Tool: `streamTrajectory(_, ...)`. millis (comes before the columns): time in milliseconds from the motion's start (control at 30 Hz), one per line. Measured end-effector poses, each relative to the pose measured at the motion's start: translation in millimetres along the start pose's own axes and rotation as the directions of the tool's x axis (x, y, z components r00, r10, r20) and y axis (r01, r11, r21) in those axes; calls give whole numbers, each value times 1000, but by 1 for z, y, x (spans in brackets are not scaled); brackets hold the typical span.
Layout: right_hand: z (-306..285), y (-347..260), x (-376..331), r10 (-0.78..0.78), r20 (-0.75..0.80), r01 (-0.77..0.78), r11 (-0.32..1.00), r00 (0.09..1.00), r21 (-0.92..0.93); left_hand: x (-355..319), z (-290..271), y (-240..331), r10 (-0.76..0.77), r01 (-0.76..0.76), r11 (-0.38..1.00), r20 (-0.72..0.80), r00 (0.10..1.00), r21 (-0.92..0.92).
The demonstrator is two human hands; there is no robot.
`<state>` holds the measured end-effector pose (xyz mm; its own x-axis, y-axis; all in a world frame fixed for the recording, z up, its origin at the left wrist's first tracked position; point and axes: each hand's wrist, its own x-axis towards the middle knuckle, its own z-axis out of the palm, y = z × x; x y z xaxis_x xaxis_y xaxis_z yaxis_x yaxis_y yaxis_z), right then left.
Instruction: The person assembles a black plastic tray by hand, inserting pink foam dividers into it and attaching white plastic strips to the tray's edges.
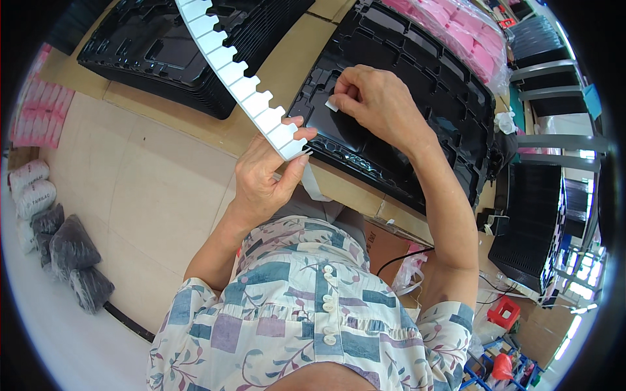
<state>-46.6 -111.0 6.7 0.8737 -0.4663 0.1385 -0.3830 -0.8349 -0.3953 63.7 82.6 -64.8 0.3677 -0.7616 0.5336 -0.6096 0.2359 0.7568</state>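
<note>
On the black tray (417, 78), right hand (381, 104) pinching a white sticker (332, 105), left hand (267, 176) gripping the notched strip (241, 81).

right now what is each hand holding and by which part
The left hand grips the long white notched strip at its near end. The right hand pinches a small white sticker by its edge, against the black tray.

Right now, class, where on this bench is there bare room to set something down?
Free: the tan bench top between the two black tray stacks, and the pale surface left of the left hand. Crowded: the near tray under the right hand.
</note>
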Motion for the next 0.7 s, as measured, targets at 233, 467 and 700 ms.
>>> streamTrajectory(233,-7,-2,4,83,106,-92,992,991,85,-1,0,-1,4,-4,1000,-2,1000,-8)
streamTrajectory(467,2,-1,-5,20,-36,-20,1000,999,0,-1,-1,-6,55,-55,998,12,998,10)
streamTrajectory(700,-4,-4,-4,88,31,-91,990,996,106,-1,0,-7,25,-25,999,3,1000,-34)
